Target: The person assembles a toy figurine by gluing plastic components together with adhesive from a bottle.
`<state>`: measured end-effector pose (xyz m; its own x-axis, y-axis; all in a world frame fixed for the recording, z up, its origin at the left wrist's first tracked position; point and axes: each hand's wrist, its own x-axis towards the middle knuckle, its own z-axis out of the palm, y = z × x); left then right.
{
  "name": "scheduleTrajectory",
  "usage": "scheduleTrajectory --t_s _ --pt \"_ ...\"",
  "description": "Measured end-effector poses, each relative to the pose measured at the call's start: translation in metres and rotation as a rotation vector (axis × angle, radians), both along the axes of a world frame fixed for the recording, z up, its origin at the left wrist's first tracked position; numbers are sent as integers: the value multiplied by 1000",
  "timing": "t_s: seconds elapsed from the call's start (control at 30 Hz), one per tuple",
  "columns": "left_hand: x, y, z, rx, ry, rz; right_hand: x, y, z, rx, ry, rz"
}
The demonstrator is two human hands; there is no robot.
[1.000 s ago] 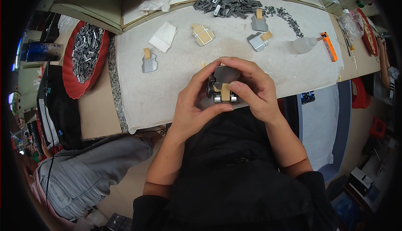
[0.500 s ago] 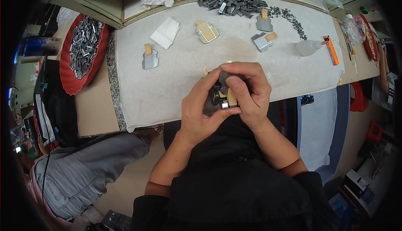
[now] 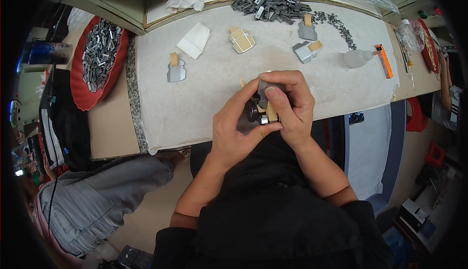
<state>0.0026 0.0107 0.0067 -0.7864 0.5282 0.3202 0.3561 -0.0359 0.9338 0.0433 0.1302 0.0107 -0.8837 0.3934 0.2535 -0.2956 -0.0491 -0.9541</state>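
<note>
Over the front of the table, my left hand [image 3: 229,130] and my right hand [image 3: 296,110] are both closed around a dark grey part with a tan tab [image 3: 263,88]. My right thumb presses on its face, and my left thumb lies along its lower edge. A small shiny metal piece shows near that edge; the fingers hide much of the rest. Beyond my hands lie a grey plate with a tan tab [image 3: 176,71] on the left, a tan-faced plate [image 3: 242,40] in the middle, and two more tabbed grey plates [image 3: 307,32] to the right.
Dark metal clips [image 3: 270,0] are heaped at the back, beside a trail of tiny parts [image 3: 343,30]. A squeeze bottle [image 3: 357,59] and an orange box [image 3: 384,61] lie right. Left are a folded white cloth [image 3: 193,40], a red tray [image 3: 78,86] of clips and a seated person's leg [image 3: 107,193].
My hands keep the same hold on the dark grey part, which has tilted slightly. The rest of the scene shows only a slight shift of the view.
</note>
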Motion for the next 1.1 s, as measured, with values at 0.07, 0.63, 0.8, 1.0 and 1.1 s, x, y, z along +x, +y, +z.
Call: scheduleTrajectory --t_s 0.07,0.63,0.8,1.0,1.1 --pt "-3 -2 1 12 -31 -40 1 3 1 -32 1 45" --pt "-3 3 1 -40 -88 44 7 15 8 27 -88 185" --pt "-3 -1 -5 -26 -73 13 14 22 10 -65 -63 285" --pt "7 -9 -11 -60 -134 -117 28 31 10 315 -32 254" --pt "12 0 -5 -42 17 -120 46 37 10 489 99 54"
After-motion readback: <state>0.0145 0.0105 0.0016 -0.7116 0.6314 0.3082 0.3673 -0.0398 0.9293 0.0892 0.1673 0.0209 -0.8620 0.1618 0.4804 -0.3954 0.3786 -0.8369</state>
